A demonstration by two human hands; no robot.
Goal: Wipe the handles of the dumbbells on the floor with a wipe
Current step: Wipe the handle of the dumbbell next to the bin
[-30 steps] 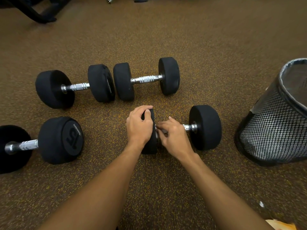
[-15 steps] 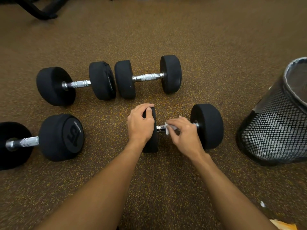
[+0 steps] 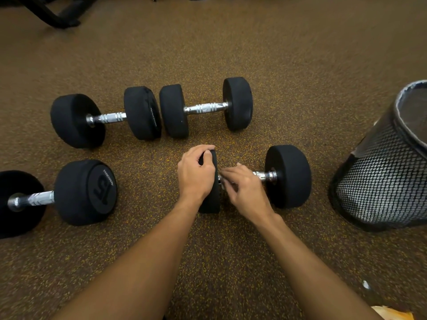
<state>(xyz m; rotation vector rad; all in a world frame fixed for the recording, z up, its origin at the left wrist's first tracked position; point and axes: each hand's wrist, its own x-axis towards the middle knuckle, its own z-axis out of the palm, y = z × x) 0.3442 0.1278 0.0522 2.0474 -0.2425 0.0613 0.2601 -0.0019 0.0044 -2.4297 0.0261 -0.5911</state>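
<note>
A: Which dumbbell [image 3: 287, 176] is being done rn?
B: The near one on the person's right. It's lying on the floor [image 3: 231, 262] right in front of them. Its chrome handle [image 3: 265, 175] is showing only at the right end, by the right head. The rest is sitting under fingers.

A: Hands?
B: The left hand [image 3: 196, 176] is gripping that dumbbell's left head [image 3: 211, 204], fingers curling over its top edge. The right hand [image 3: 248, 195] is lying over the handle w/ fingers curling round it, tips pointing toward the left head. It's all blurring there.

A: And the wipe?
B: Can't tell. A pale bit [image 3: 221, 180] is peeking out by the fingertips, but it's too smeared to say whether that's chrome or wipe.

A: Other weights?
B: 3 more, all lying on the same speckled brown floor. The "15" dumbbell [image 3: 85, 192] is sitting to the left of the left arm, w/ its outer head getting cut off at the edge. Further away, the far-left dumbbell [image 3: 106, 117] and far-right dumbbell [image 3: 205, 108] are lying end to end, inner heads just beside each other.

A: Anything else?
B: A black mesh bin [image 3: 379, 181] is standing on the right, near the worked dumbbell's right head but apart from it. A small white scrap [image 3: 366, 285] is lying on the floor beside the right forearm. An orange-ish thing [image 3: 392, 314] is poking in at the bottom right corner. A black frame base [image 3: 57, 17] is sitting far off, top left.
</note>
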